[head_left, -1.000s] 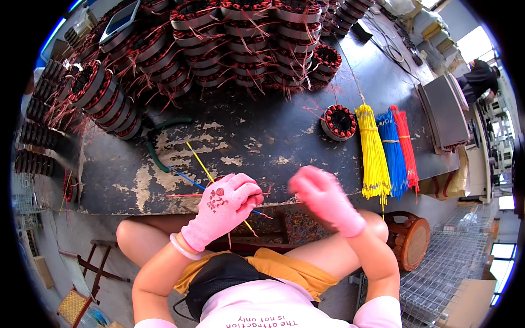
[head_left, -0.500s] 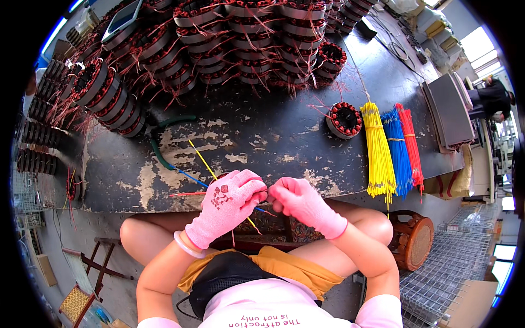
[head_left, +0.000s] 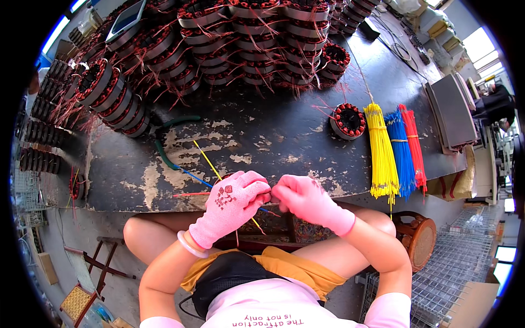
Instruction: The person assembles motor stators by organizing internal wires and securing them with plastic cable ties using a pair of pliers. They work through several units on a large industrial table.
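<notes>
Both my hands wear pink gloves and meet at the table's near edge. My left hand [head_left: 234, 203] is closed, thumb and fingers pinched, over a yellow wire [head_left: 206, 158], a blue wire [head_left: 192, 176] and a red wire [head_left: 191, 194] that come out from under it on both sides. A small dark red edge above its knuckles may be part of a wound stator, mostly hidden. My right hand [head_left: 306, 199] is closed too, its fingertips touching the left ones; what they pinch is hidden. Green-handled pliers [head_left: 164, 153] lie beyond my left hand.
A single wound stator [head_left: 348, 121] stands at the right, beside bundles of yellow wires [head_left: 379, 153], blue wires [head_left: 400, 156] and red wires [head_left: 413, 145]. Tall stacks of stators [head_left: 251, 44] fill the far side; one leaning stack [head_left: 112, 98] stands left. A wooden stool [head_left: 418, 240] is right of my knee.
My right hand has turned slightly and its elbow has moved outward to the right. The left hand keeps its grip. The whole view has shifted a little.
</notes>
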Motion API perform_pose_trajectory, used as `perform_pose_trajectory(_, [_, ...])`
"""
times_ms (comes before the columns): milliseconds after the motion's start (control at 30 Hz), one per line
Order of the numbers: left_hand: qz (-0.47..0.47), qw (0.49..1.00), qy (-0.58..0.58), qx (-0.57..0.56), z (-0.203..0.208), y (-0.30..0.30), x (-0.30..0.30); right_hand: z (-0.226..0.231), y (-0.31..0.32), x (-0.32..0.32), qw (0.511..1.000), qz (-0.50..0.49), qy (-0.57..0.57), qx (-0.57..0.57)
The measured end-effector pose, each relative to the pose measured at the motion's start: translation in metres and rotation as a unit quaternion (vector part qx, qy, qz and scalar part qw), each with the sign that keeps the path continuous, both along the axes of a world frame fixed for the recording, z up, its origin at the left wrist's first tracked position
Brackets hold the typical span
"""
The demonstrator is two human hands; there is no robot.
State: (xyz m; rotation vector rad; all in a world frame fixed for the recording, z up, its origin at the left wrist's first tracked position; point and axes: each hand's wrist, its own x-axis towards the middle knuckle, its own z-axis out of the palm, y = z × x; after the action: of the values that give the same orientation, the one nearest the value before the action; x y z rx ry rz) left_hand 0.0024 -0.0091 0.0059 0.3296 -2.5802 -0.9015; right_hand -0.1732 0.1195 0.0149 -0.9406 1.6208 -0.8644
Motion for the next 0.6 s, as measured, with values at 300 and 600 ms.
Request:
perform_pose_trajectory(300, [0.008, 1.000, 0.004, 0.008, -0.001, 0.001, -0.001, 0.004, 0.009, 0.000, 0.822, 0.029, 0.465, -0.326])
perform_pose_trajectory(600, [-0.004, 1.000, 0.002, 0.003, -0.005, -0.002, 0.003, -0.012, 0.008, 0.003, 0.801, 0.102, 0.488, -0.330])
